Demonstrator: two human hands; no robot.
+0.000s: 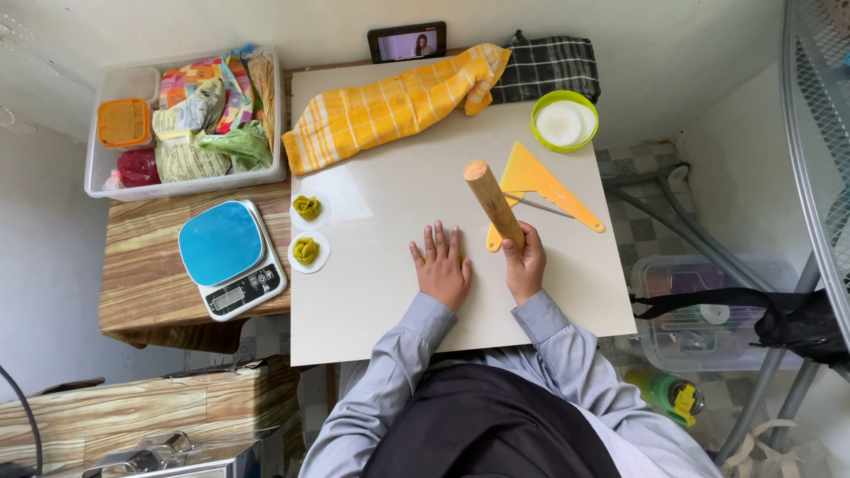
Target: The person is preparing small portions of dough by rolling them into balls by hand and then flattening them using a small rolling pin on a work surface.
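Note:
My left hand lies flat, fingers together, palm down on the white board; whether anything is under it is hidden. My right hand grips the lower end of a wooden rolling pin, which tilts up and away to the left. Just beyond the pin lies a yellow plastic scraper with a thin metal tool across it. Two green folded dough pieces sit on small white rounds at the board's left edge.
A yellow striped towel and a green bowl of white rounds sit at the board's far side. A blue-topped kitchen scale stands left on a wooden table, behind it a clear bin of packets. A phone leans on the wall.

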